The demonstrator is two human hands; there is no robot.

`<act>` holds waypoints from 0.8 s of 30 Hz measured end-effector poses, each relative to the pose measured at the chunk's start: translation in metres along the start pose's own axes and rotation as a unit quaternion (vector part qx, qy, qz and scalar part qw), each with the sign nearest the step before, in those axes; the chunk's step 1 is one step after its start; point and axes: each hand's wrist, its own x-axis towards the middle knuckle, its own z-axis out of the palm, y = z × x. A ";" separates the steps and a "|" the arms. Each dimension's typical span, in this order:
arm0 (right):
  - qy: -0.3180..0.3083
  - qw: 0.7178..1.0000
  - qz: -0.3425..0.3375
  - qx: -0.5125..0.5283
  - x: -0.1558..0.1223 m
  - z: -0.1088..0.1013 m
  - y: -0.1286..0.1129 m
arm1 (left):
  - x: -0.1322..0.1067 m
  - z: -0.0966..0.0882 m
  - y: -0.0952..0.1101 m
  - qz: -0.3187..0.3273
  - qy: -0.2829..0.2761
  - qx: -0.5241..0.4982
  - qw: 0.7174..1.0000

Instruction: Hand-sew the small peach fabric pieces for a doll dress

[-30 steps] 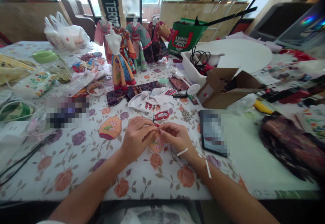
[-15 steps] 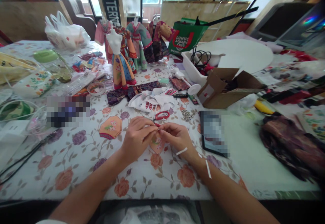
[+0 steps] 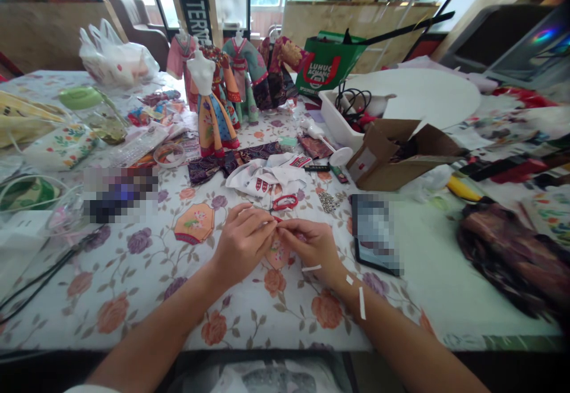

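My left hand (image 3: pixel 243 243) and right hand (image 3: pixel 307 246) pinch something tiny, maybe thread, above the floral patch (image 3: pixel 279 255); small, steady movements work best here.

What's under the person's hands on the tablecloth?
A peach embroidered fabric piece lies on the floral tablecloth, below the left hand and right hand. The hands cover its upper part, so its full outline and whatever lies beneath them cannot be seen.
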 end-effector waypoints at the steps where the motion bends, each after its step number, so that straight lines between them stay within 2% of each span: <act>1: 0.004 1.000 -0.016 -0.020 0.000 0.000 -0.001 | 0.000 0.000 0.000 0.004 -0.004 0.011 1.000; 7: 0.022 0.991 -0.089 -0.095 0.001 0.001 0.003 | 0.002 -0.001 0.002 0.026 0.003 0.049 0.998; 14: 0.017 0.994 -0.071 -0.076 0.000 0.001 0.001 | 0.001 -0.001 0.002 -0.004 -0.002 0.016 1.000; 16: 0.013 0.998 -0.040 -0.052 0.000 0.000 0.000 | 0.001 0.000 0.003 -0.044 0.013 -0.018 0.999; 19: 0.001 0.999 0.045 0.022 0.002 0.000 0.001 | 0.002 0.001 0.001 -0.157 0.039 -0.090 0.983; 24: -0.009 0.962 0.174 0.210 0.006 -0.002 0.004 | 0.002 -0.001 -0.016 -0.354 0.063 -0.223 0.906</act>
